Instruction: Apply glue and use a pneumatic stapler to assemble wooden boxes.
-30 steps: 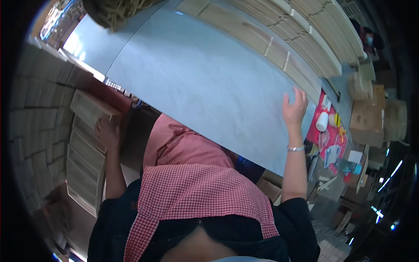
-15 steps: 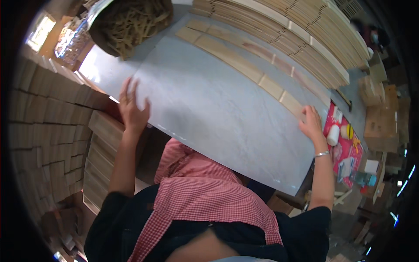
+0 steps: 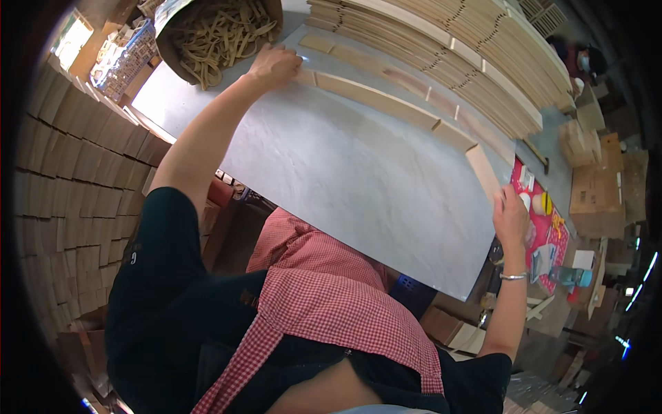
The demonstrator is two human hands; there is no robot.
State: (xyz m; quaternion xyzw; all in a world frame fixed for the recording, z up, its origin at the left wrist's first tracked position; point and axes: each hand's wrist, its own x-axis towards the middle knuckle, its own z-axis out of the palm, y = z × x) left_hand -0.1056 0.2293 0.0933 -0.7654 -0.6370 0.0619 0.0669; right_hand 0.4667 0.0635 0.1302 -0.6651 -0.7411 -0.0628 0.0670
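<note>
A long, pale wooden strip (image 3: 379,101) with cross grooves stands on edge across the grey marbled tabletop (image 3: 331,179). Its right-hand segment bends toward me at a groove. At the far left end my left hand (image 3: 276,67) is closed on the strip, the fingertips partly hidden. My right hand (image 3: 510,215), with a bracelet at the wrist, pinches the end of the bent segment near the table's right side. Behind it, a second grooved strip (image 3: 396,74) lies flat, untouched, along the stack of strips (image 3: 420,58).
An open sack (image 3: 167,52) of tan bands sits beside my left hand. A hammer (image 3: 538,155) lies past the right corner, near a red cloth (image 3: 541,238) with tape and a bottle. Wooden pieces (image 3: 62,186) are stacked high at left. Another person (image 3: 586,62) is far right.
My left hand has reached from the near-left table edge to the strip's far left end. The strip has been tipped up from flat, and my right hand has swung its right segment nearer.
</note>
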